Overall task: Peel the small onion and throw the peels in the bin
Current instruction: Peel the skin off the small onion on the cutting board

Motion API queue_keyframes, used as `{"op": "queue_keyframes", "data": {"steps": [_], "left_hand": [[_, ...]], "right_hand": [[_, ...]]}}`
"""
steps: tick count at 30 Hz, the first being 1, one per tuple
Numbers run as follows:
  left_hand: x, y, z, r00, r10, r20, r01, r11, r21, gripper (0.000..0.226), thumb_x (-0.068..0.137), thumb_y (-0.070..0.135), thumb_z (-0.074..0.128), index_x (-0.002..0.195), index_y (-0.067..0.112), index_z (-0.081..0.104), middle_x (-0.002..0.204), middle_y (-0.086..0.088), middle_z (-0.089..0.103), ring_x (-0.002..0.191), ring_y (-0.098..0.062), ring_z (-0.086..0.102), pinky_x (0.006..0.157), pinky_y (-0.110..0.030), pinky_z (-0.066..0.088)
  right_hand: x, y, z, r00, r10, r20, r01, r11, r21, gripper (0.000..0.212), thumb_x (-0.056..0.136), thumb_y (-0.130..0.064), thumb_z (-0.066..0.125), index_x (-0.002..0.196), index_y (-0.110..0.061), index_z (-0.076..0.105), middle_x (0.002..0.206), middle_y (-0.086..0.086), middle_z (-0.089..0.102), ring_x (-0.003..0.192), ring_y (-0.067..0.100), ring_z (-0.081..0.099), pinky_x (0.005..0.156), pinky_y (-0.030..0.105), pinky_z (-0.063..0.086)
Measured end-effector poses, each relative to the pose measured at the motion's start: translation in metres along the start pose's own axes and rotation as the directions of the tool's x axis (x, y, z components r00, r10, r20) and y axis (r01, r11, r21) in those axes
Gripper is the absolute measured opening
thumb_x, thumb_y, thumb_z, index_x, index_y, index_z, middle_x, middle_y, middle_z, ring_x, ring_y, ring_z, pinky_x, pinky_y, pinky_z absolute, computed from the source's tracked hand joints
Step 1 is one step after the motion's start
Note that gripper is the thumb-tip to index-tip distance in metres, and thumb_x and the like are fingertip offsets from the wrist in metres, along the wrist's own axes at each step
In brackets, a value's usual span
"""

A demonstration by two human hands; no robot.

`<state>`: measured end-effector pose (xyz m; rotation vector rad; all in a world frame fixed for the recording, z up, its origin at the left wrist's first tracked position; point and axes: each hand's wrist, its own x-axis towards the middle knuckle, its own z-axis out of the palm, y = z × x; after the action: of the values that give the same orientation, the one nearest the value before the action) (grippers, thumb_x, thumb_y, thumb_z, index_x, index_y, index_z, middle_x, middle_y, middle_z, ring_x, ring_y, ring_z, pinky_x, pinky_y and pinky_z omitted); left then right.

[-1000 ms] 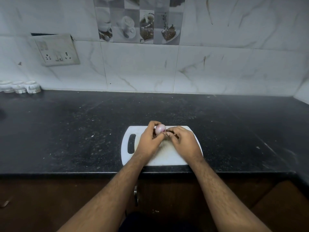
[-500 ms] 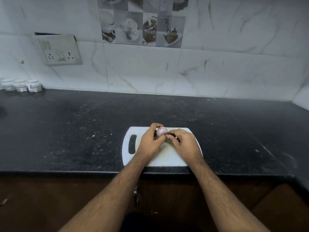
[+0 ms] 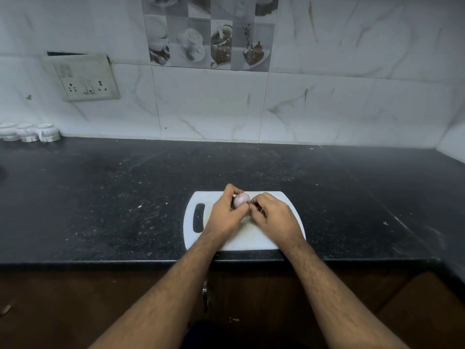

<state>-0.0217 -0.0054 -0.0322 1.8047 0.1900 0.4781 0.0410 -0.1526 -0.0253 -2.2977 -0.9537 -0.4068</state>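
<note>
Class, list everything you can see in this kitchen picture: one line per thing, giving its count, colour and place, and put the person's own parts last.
Onion: one, pale pink, held above the board's far edge.
Board: one, white with a dark handle slot, at the counter's near edge.
Counter: one, black and speckled, across the middle.
Cups: three, white, far left against the wall.
Socket plate: one, off-white, on the wall at left.
Picture tiles: one block, grey with cups and desserts, top centre.
Wall tiles: white marble, behind the counter.
Cabinet: brown, under the counter.
Left hand: one, holding the onion.
Right hand: one, fingers picking at the onion's right side.
</note>
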Motion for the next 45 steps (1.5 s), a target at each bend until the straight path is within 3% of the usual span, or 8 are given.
{"op": "queue_keyframes", "data": {"steps": [9,18,22,27,30,33,37,45], "left_hand": [[0.001,0.004,0.002,0.999,-0.008,0.036,0.008,1.000,0.017,0.012,0.099,0.022,0.060,0.105,0.030,0.066,0.104,0.005,0.076,0.097,-0.016,0.072,0.076,-0.015,0.050],[0.003,0.015,-0.008,0.979,-0.112,0.168,0.103,0.993,0.060,0.017,0.092,0.025,0.063,0.105,0.035,0.067,0.108,-0.003,0.075,0.109,-0.031,0.072,0.103,-0.052,0.056],[-0.003,0.015,-0.021,0.982,-0.102,0.161,0.100,0.995,0.020,0.020,0.102,0.027,0.060,0.121,0.029,0.064,0.118,0.001,0.073,0.109,-0.017,0.073,0.092,-0.030,0.053],[-0.011,-0.008,-0.022,0.978,-0.041,0.202,0.037,0.999,0.027,0.031,0.103,0.028,0.065,0.133,0.031,0.058,0.124,0.007,0.071,0.116,-0.009,0.066,0.097,-0.020,0.049],[-0.003,-0.009,-0.022,0.977,-0.005,0.212,-0.008,0.998,0.061,0.030,0.104,0.021,0.064,0.132,0.030,0.058,0.121,0.011,0.071,0.109,0.003,0.066,0.093,-0.011,0.048],[0.001,-0.012,-0.021,0.980,0.015,0.197,-0.028,0.997,0.065,0.028,0.105,0.024,0.064,0.132,0.026,0.059,0.121,0.006,0.074,0.115,-0.004,0.068,0.096,-0.014,0.050],[0.002,-0.016,-0.022,0.984,0.039,0.171,-0.055,0.994,0.093,0.027,0.106,0.022,0.062,0.132,0.026,0.058,0.120,0.007,0.073,0.109,0.002,0.066,0.086,-0.007,0.047],[0.000,-0.015,-0.023,0.984,0.040,0.175,-0.062,0.990,0.125,0.026,0.106,0.022,0.062,0.130,0.028,0.055,0.117,0.008,0.072,0.099,0.009,0.064,0.081,-0.007,0.047]], "right_hand": [[-0.002,-0.009,-0.003,0.995,0.094,-0.021,-0.094,0.995,-0.035,0.019,0.101,-0.031,0.053,0.089,-0.017,0.050,0.088,-0.005,0.053,0.070,0.021,0.055,0.060,0.041,0.047],[-0.005,-0.015,0.006,0.905,0.420,-0.064,-0.403,0.896,0.188,0.022,0.098,-0.028,0.059,0.081,-0.014,0.057,0.074,-0.001,0.063,0.067,0.019,0.058,0.059,0.037,0.047],[-0.004,-0.007,0.009,0.893,0.447,-0.058,-0.427,0.879,0.211,0.013,0.099,-0.024,0.058,0.098,-0.016,0.068,0.089,-0.005,0.072,0.079,0.017,0.066,0.064,0.028,0.049],[-0.004,-0.011,0.011,0.940,0.342,-0.004,-0.337,0.929,0.153,0.035,0.097,-0.014,0.054,0.130,-0.019,0.066,0.124,-0.006,0.069,0.107,0.015,0.066,0.091,0.030,0.052],[-0.005,-0.015,0.008,0.958,0.288,-0.002,-0.285,0.950,0.129,0.037,0.096,-0.016,0.051,0.128,-0.027,0.065,0.123,-0.012,0.067,0.103,0.012,0.064,0.085,0.035,0.053],[-0.006,-0.016,0.006,0.955,0.295,-0.031,-0.285,0.941,0.181,0.029,0.098,-0.025,0.050,0.123,-0.027,0.066,0.120,-0.013,0.068,0.100,0.010,0.065,0.086,0.036,0.054],[-0.004,-0.012,0.009,0.948,0.316,-0.045,-0.292,0.915,0.279,0.018,0.095,-0.046,0.062,0.101,-0.029,0.067,0.095,-0.015,0.072,0.081,0.001,0.066,0.075,0.030,0.055],[-0.007,-0.011,0.008,0.931,0.363,-0.050,-0.329,0.888,0.320,0.014,0.092,-0.037,0.072,0.097,-0.025,0.078,0.085,-0.014,0.075,0.072,0.000,0.066,0.073,0.026,0.055]]}}
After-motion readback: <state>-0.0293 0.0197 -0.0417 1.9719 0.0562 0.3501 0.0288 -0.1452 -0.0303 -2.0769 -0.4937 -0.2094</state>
